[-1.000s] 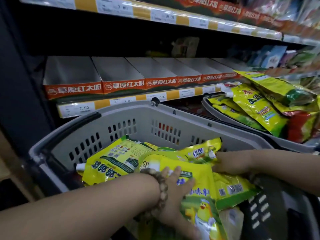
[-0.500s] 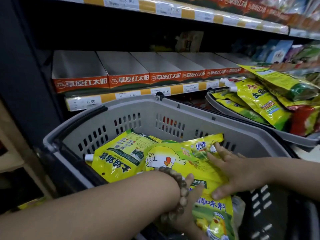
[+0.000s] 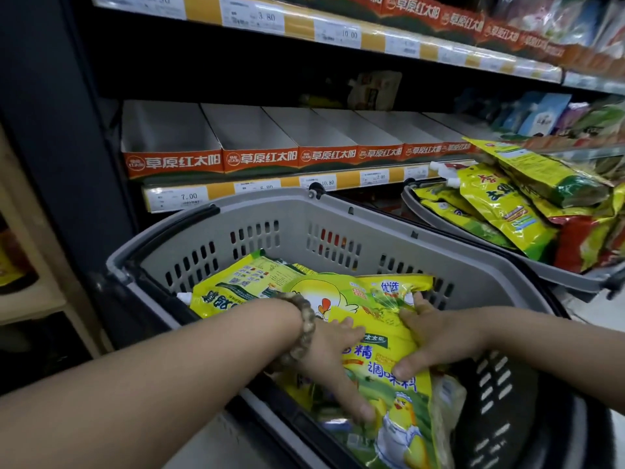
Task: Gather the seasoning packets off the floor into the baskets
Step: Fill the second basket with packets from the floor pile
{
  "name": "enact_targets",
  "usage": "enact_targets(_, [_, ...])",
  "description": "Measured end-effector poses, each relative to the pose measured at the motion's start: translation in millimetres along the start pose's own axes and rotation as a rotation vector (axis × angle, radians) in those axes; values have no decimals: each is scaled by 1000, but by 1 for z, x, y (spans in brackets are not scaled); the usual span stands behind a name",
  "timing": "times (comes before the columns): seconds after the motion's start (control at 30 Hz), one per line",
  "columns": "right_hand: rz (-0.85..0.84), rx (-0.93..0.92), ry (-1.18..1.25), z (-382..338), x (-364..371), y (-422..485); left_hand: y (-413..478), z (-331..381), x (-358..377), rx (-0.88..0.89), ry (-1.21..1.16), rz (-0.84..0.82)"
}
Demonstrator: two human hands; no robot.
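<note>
A large yellow seasoning packet [image 3: 382,360] with a chick picture lies on top of other yellow packets [image 3: 243,286] in the near grey basket [image 3: 236,214]. My left hand [image 3: 331,357], with a bead bracelet on the wrist, lies spread on the packet's left side, fingers and thumb straight and pressing down. At the packet's right edge my right hand [image 3: 439,340] grips it, thumb on the front and fingers curled at the crinkled upper edge. A second grey basket [image 3: 449,231] at the right is heaped with yellow, green and red packets [image 3: 500,211].
Store shelves rise right behind the baskets, with a row of empty orange-fronted cardboard trays [image 3: 260,143] and price tags [image 3: 189,198] along the shelf edges. Other goods fill the shelves at the upper right. The near basket's black handle [image 3: 169,231] lies along its left rim.
Both hands have slid the chick packet deeper into the near basket. My right hand went from resting flat on the packets to gripping the packet's right edge. The view has tilted down and nearer.
</note>
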State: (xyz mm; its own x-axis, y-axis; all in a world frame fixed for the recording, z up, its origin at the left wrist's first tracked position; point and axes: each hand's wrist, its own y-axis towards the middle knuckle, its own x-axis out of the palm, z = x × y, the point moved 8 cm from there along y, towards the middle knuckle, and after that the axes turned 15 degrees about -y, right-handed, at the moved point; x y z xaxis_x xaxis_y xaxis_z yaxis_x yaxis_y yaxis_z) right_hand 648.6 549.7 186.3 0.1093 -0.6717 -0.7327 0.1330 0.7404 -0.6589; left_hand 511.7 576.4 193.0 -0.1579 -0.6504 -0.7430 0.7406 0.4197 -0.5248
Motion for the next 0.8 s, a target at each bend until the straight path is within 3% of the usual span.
enact_targets(0.07, [143, 47, -2, 1, -16, -8, -23, -3, -23, -13, -81, 73])
enact_targets(0.17, [421, 69, 18, -7, -44, -31, -51, -7, -58, 62, -165, 407])
enact_targets(0.27, [577, -30, 25, -42, -70, -58, -95, -23, -84, 108, -311, 666])
enact_targets(0.4, [757, -206, -49, -128, -114, -98, -172, -64, -81, 43, -374, 857])
enact_targets(0.6, [785, -531, -172, -310, -141, -132, -327, -153, -25, -216, -426, 1058])
enact_targets(0.8, [709, -776, -323, -509, -96, -135, -484, -251, 107, -593, -525, 1249])
